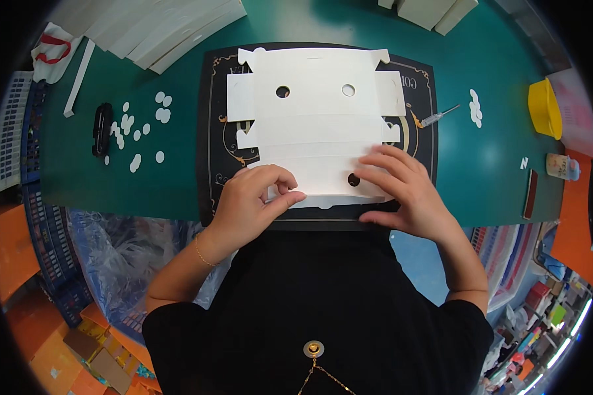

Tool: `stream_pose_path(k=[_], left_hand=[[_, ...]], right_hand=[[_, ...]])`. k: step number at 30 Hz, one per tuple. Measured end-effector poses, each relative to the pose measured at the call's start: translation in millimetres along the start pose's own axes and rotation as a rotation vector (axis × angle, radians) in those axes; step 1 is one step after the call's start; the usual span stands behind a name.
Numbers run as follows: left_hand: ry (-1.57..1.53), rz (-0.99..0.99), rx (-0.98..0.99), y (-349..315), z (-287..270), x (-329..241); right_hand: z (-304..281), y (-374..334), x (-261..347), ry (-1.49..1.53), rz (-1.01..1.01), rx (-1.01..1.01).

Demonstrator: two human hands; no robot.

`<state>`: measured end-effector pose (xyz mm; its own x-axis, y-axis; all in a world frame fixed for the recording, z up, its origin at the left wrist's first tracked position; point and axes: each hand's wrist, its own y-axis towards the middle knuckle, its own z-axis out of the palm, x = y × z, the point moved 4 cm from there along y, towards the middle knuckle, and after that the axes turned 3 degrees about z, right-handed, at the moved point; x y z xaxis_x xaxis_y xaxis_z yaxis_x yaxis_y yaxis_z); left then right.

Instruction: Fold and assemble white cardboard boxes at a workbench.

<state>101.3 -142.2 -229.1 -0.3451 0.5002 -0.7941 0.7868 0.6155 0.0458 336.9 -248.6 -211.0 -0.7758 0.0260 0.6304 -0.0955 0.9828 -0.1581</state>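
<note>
A flat white cardboard box blank (319, 128), with side tabs and several round holes, lies on a black mat (422, 151) with gold decoration. My left hand (257, 197) is at its near left edge, thumb and forefinger closed on the card there. Over the near right corner is my right hand (402, 191), its fingers spread beside a dark round hole and its thumb apart below the edge. Part of the near flap is hidden under my hands.
Loose white discs (160, 157) and a black folding tool (101, 130) lie to the left. A small screwdriver (440, 116) and another pile of discs (475, 108) are on the right, near a yellow container (545, 108). Stacked white boxes (171, 33) stand at the far left.
</note>
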Motion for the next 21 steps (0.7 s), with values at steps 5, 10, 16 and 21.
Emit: stream_pose_path(k=[5, 10, 16, 21], left_hand=[[-0.241, -0.205, 0.218, -1, -15, -11], [-0.106, 0.334, 0.025, 2, -55, -31], [-0.047, 0.266, 0.005, 11, -56, -13], [-0.366, -0.186, 0.034, 35, -63, -2]], right_hand=[[1, -18, -3, -0.302, -0.246, -0.044], [-29, -24, 10, 0.11, -0.308, -0.088], [-47, 2, 1, 0.612, -0.119, -0.166], [-43, 24, -9, 0.599, 0.105, 0.057]])
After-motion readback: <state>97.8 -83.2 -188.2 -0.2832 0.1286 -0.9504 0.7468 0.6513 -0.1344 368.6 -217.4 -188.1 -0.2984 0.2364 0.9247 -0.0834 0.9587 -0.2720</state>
